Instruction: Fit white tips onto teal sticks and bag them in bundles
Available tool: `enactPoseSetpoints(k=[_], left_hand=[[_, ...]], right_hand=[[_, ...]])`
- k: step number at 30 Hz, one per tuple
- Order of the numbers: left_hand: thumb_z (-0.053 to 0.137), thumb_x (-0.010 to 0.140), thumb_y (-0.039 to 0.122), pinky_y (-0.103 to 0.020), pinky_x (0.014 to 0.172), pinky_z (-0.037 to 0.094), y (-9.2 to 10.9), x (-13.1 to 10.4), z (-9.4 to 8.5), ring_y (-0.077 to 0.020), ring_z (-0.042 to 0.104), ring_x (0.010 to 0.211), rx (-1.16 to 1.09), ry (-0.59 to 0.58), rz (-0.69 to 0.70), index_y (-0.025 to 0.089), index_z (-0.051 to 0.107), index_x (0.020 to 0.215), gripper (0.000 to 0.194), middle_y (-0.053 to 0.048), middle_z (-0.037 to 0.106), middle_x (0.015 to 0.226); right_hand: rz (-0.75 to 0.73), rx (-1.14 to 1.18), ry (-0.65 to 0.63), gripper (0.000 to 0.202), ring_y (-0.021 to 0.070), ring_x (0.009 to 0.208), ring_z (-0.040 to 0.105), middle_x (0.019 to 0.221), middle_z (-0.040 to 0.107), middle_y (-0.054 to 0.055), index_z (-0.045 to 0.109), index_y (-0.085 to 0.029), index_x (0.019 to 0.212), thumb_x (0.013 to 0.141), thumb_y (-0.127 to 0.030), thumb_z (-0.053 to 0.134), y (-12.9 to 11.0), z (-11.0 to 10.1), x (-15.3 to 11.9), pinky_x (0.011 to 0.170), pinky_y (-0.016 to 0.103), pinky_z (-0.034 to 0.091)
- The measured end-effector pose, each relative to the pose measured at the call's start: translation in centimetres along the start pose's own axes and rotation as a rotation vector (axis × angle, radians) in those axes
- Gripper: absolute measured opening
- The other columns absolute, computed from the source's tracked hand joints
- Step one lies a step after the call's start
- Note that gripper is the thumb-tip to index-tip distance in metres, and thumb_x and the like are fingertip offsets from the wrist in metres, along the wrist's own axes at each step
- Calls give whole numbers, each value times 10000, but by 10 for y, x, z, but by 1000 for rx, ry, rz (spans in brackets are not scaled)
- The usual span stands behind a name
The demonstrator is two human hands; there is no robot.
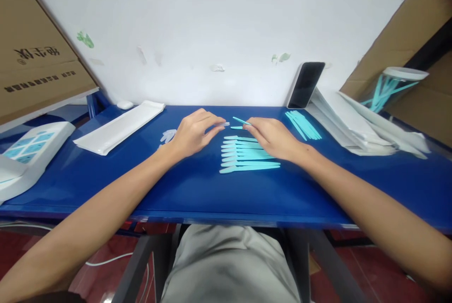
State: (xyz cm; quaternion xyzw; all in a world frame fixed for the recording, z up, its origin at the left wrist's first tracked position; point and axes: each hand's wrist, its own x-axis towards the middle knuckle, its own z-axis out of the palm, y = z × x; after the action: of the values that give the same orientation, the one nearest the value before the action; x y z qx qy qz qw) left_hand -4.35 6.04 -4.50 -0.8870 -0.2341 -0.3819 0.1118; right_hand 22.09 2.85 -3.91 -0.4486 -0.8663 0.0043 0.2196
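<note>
Between the fingertips of my left hand (pixel 196 131) is a small clear cap (pixel 226 124). My right hand (pixel 270 138) pinches a thin turquoise eyebrow razor (pixel 241 120), its tip pointing left toward the cap with a small gap between them. Below my right hand lies a row of several turquoise razors (pixel 250 167), side by side, with pale covered ends facing left. Part of that row is hidden under the hand. Several loose clear caps (pixel 168 136) lie just left of my left hand. Right of my right hand is a bundle of turquoise razors (pixel 303 125) without visible caps.
A long white packet (pixel 120 126) and a white device with blue keys (pixel 42 145) are at left. A phone (pixel 306 85) leans on the wall. White bags (pixel 367 128) and a clear tub of turquoise sticks (pixel 384 90) stand right. Cardboard boxes (pixel 45 53) flank the blue table (pixel 197 194).
</note>
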Motion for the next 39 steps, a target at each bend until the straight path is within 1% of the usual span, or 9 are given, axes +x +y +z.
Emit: enactPoseSetpoints(k=[3,9,15,19,24,27,29,33,39], left_hand=[[545,1055,342,-337,849,547,2,0,0,-186,712,909,10,-18,-20,186,739,1079,250,-68,790,999],[539,1056,346,-339,856,554,4,0,1,-190,714,905,9,-6,-11,189,743,1084,259,-68,788,977],[520,1061,361,-324,851,555,5,0,0,-187,721,908,7,-32,-19,189,740,1091,280,-71,790,987],[491,1071,401,-276,777,540,6,-2,0,-161,719,803,22,-62,-16,189,734,1096,323,-61,785,925],[430,1087,481,-247,585,423,5,-5,1,-115,589,541,47,-85,-76,202,661,1037,366,19,680,667],[369,1101,469,-265,538,352,7,-4,1,-116,499,497,18,-91,-75,198,562,915,381,23,607,641],[315,1108,439,-286,543,337,10,-3,0,-131,465,511,0,-107,-74,212,484,854,380,11,569,662],[253,1106,411,-314,606,373,19,2,-2,-164,463,595,-117,-162,-114,233,392,824,361,-11,516,716],[312,1103,470,-297,613,369,28,7,-6,-140,392,599,-450,-207,-276,222,406,805,400,27,431,683]], right_hand=[[-12,1,-24,391,217,831,607,966,687,88,622,-191,1007,1093,-402,305,2,0,-1,716,314,371],[-19,-7,-51,417,213,819,610,925,691,69,624,-202,996,1098,-421,284,2,-1,-1,731,316,376],[-11,-24,-73,395,224,858,630,976,710,85,641,-193,1030,1092,-392,306,-4,-3,-1,742,319,383],[-13,-51,-62,402,228,863,616,967,676,90,647,-189,1037,1090,-389,302,-4,-3,-1,745,324,389],[-25,-83,-77,406,227,831,601,966,653,98,629,-191,1050,1088,-381,272,-11,-7,-3,708,319,369],[21,-63,-90,361,219,716,578,863,661,58,566,-208,1195,1084,-393,276,-18,-11,-4,653,310,324],[13,-39,-99,340,210,655,545,815,648,37,532,-220,1210,1082,-396,271,-21,-13,-4,631,304,302],[-57,15,-75,294,196,686,537,866,654,45,537,-232,994,1075,-363,287,-23,-16,-5,640,303,307],[-19,8,-93,296,183,610,481,726,578,5,513,-241,933,1072,-387,296,-24,-19,-6,616,309,266]])
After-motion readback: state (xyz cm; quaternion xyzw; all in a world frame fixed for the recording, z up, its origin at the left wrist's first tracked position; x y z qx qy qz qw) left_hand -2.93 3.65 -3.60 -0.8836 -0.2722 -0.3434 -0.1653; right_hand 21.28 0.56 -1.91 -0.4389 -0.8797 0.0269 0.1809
